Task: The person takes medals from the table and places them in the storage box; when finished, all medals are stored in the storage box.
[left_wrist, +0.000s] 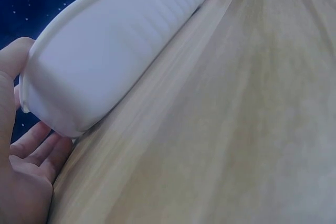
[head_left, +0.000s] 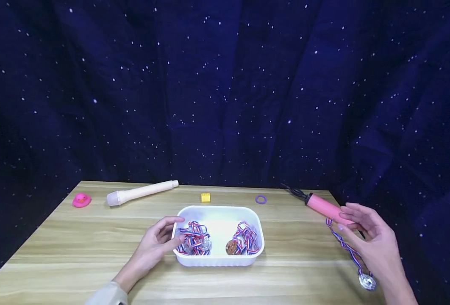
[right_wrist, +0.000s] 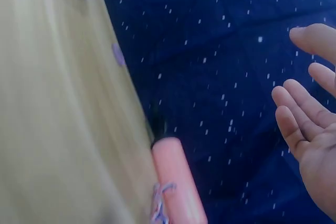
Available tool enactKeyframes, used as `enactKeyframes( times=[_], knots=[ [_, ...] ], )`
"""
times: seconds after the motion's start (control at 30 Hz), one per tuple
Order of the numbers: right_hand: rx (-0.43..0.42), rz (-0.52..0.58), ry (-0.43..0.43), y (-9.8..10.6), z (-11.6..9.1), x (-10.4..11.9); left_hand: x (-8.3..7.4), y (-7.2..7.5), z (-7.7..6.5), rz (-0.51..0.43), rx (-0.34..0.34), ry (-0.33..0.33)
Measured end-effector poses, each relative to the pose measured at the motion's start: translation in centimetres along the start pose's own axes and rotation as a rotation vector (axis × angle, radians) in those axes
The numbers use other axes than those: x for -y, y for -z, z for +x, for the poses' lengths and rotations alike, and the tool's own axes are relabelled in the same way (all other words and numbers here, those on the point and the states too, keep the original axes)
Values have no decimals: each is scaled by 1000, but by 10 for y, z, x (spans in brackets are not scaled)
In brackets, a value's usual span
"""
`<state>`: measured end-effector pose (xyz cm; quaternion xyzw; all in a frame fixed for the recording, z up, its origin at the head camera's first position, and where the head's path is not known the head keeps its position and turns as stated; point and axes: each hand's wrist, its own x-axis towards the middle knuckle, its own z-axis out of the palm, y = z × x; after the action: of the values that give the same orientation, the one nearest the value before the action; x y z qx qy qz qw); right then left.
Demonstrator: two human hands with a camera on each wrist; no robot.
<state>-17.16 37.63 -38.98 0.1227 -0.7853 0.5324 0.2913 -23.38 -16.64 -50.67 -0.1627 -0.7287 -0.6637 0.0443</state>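
A white plastic bin [head_left: 221,261] stands mid-table, with silver medals on striped ribbons [head_left: 194,239] at its left and a bronze-coloured medal [head_left: 231,247] with ribbon at its right. My left hand [head_left: 156,241] grips the bin's left rim; the left wrist view shows the thumb over the rim and fingers by the outer wall [left_wrist: 105,61]. At the right, my right hand [head_left: 373,237] hovers with fingers spread, holding nothing. Beneath it lie a pink cylinder [head_left: 322,206] with a black end and cord, and a silver medal [head_left: 367,281] on a red, white and blue ribbon [head_left: 347,245].
Along the table's back are a pink rubber duck [head_left: 81,200], a pale toy microphone [head_left: 143,192], a yellow block [head_left: 205,198] and a purple ring [head_left: 261,199]. A dark starry curtain [head_left: 225,93] hangs behind the wooden table [head_left: 76,254].
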Motion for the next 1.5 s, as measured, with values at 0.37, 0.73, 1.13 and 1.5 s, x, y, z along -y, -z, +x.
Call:
enactKeyframes(
  times=[0.37, 0.73, 1.13, 1.5],
  knots=[
    [77, -122, -9, 35, -46, -38, 1, -1, 0, -5, 4, 17],
    [75, -308, -101, 48, -76, -72, 1, 2, 0, -2, 5, 6],
    [132, -474, -125, 68, -85, -98, 2, 2, 1, -10, 16, 4],
    [269, -672, -284, 75, -84, -104, 2, 1, 1, -18, 19, 10]
  ],
)
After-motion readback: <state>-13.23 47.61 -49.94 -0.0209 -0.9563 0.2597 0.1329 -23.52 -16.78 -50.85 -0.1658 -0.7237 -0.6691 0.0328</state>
